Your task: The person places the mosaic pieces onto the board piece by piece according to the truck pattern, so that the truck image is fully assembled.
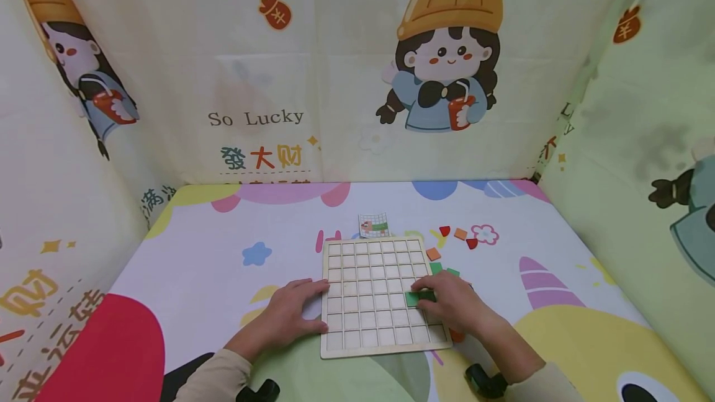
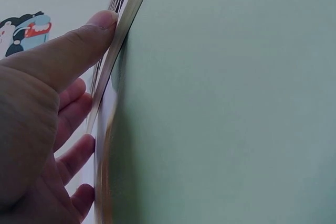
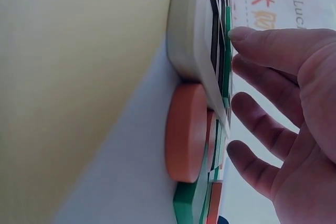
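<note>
A wooden board with a raised square grid point(image 1: 365, 290) lies flat on the table. Along its left edge rests my left hand point(image 1: 285, 315), thumb and fingers spread; in the left wrist view the thumb point(image 2: 79, 51) touches the board's rim point(image 2: 118, 45). Over the board's right side is my right hand point(image 1: 455, 303), its fingers at green pieces point(image 1: 412, 299) lying on the grid. The right wrist view has its thumb point(image 3: 268, 43) touching a green piece point(image 3: 227, 61), the other fingers loosely bent. How firmly it presses, I cannot tell.
Beyond the board lies a small picture card point(image 1: 374, 226) with a gridded drawing. Loose red point(image 1: 444, 231), orange point(image 1: 433, 254) and green point(image 1: 436, 268) pieces lie to the board's right. An orange rounded piece point(image 3: 186, 132) sits against its near right corner. Printed cloth walls point(image 1: 346, 79) surround the table.
</note>
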`<action>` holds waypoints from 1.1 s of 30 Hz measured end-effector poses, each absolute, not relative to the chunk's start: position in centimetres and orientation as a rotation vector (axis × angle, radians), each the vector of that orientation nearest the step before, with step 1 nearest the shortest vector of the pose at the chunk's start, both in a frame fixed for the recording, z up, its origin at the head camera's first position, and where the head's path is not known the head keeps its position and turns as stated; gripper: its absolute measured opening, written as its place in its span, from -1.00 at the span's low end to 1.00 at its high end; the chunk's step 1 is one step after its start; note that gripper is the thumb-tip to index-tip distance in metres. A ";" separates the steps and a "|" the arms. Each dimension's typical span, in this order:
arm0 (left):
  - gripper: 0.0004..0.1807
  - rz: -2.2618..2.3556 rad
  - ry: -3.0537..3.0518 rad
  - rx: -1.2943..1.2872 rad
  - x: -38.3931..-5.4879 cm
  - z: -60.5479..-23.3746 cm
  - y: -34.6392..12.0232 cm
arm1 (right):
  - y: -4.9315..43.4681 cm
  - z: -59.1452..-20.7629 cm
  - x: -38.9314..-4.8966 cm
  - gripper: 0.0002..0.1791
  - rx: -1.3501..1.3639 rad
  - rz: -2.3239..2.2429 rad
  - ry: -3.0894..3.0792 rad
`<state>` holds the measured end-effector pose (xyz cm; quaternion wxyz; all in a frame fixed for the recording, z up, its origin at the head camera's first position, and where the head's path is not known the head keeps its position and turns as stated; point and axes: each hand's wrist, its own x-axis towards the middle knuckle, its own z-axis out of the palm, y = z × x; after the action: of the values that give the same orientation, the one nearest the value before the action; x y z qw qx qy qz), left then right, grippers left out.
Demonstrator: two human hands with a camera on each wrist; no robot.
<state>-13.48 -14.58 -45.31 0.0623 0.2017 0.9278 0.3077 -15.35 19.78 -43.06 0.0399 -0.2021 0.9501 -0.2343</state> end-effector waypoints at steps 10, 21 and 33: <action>-0.22 0.927 2.796 0.614 -13.4 -45.3 -14.5 | 20.9 -42.2 -15.7 -0.70 -0.502 -0.788 2.912; -0.22 0.923 2.794 0.627 -13.5 -45.2 -14.5 | 23.7 -42.2 -16.4 -0.69 -0.494 -0.749 2.972; -0.22 0.923 2.798 0.633 -13.6 -45.4 -14.6 | 25.9 -42.1 -17.2 -0.60 -0.334 -0.683 2.987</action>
<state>-13.59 -14.63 -45.39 0.0640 0.2096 0.9265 0.3058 -17.15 25.90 -42.14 0.0295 -0.1083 0.9687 -0.2214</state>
